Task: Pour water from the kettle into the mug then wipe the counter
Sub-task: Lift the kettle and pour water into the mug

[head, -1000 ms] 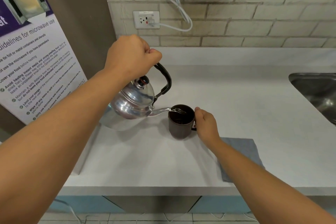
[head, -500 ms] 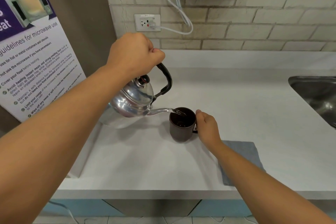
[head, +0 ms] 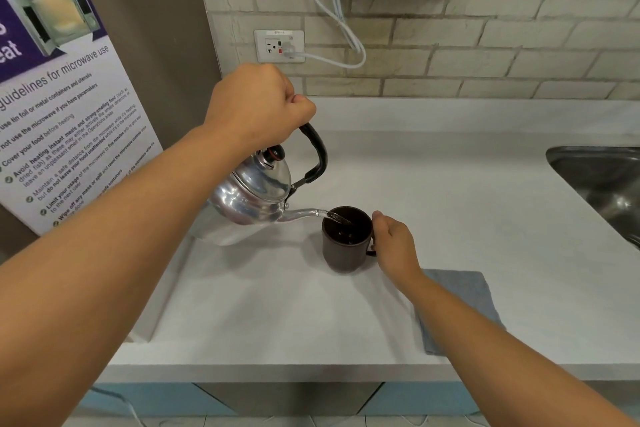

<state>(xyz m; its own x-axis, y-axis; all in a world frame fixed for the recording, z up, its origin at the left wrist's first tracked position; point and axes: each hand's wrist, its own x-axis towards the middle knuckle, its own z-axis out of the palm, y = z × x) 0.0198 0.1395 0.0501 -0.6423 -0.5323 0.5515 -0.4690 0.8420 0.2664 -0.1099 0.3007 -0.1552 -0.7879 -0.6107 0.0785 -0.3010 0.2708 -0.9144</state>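
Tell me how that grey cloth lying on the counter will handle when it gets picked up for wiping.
The grey cloth lies flat and thin on the counter, so it is probably floppy and will drape rather than hold its shape. It looks light, likely an easy one-hand lift. Its near edge sits close to the counter's front edge, partly under the right forearm, so a careless drag might pull it off.

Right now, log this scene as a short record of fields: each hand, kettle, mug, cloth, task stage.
left hand: closed on the kettle handle, holding it tilted
right hand: at the mug handle, steadying it
kettle: lifted, spout over the mug rim
mug: upright on the counter, water streaming in
cloth: flat on the counter, partly under the right forearm
stage: pouring; wiping not begun
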